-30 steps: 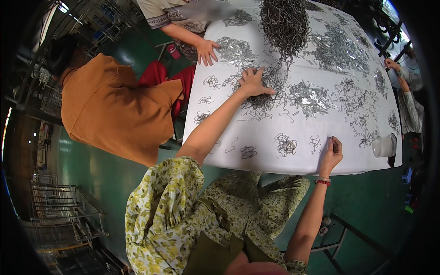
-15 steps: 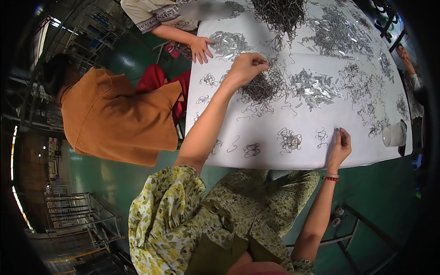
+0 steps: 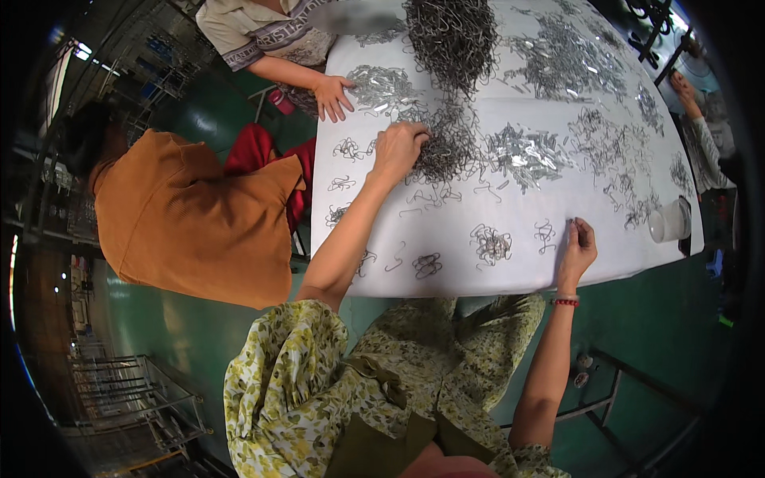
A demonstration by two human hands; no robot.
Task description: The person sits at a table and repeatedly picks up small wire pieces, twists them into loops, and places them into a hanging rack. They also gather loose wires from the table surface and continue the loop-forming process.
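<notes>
My left hand (image 3: pixel 401 148) is closed, its fingertips at the left edge of a heap of dark metal S-shaped hooks (image 3: pixel 448 155); what they pinch is hidden. Near the table's front right, my right hand (image 3: pixel 581 245) is closed in a pinch, with a tiny dark bit at the fingertips that is too small to name. Just left of it lies a small cluster of hooks (image 3: pixel 544 237). A bigger cluster (image 3: pixel 492 244), a tight bunch (image 3: pixel 427 265) and a lone hook (image 3: pixel 396 257) lie farther left along the near edge.
The white-covered table (image 3: pixel 462 217) also bears shiny clear pieces (image 3: pixel 526 153), a tall mound of hooks (image 3: pixel 452 40) and a clear plastic tub (image 3: pixel 669 220). A co-worker's hand (image 3: pixel 331 97) rests at the left edge. Someone in orange (image 3: pixel 195 215) sits at left.
My left hand has come down from above the hook heap to its left edge. The right hand keeps its pinch beside the small cluster. The whole view has shifted slightly.
</notes>
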